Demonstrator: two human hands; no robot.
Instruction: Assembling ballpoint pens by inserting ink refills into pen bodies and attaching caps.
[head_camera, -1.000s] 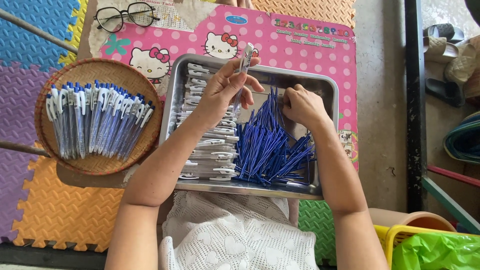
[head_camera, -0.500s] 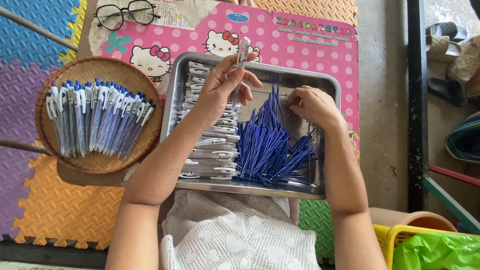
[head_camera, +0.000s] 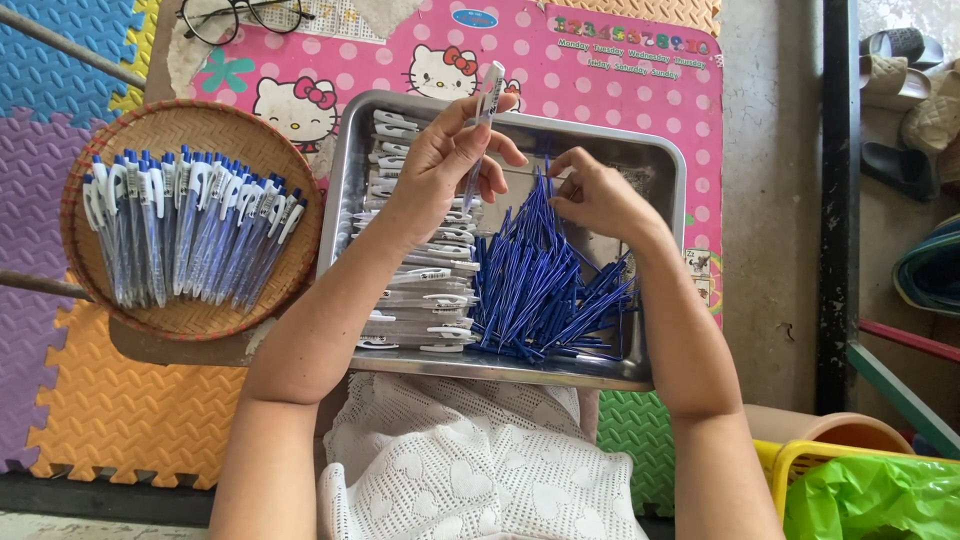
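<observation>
My left hand (head_camera: 445, 165) holds a clear pen barrel (head_camera: 483, 112) upright over the far side of a steel tray (head_camera: 655, 160). My right hand (head_camera: 598, 195) pinches the top end of a blue refill at the heap of blue refills (head_camera: 540, 285) in the tray's right half. The tray's left half holds a row of empty clear pen barrels (head_camera: 415, 270). To the left, a round woven basket (head_camera: 190, 130) is filled with several assembled blue-and-white pens (head_camera: 185, 230).
The tray rests on my lap over a white lace garment (head_camera: 450, 460) and a pink cartoon-print board (head_camera: 620, 80). Eyeglasses (head_camera: 245, 15) lie at the top left. Coloured foam mats cover the floor. Sandals (head_camera: 905, 70) and a yellow basket with a green bag (head_camera: 860, 490) are at the right.
My left hand has lifted the clear barrel slightly higher and more upright. My right hand has shifted left along the refill heap and pinched one refill's end.
</observation>
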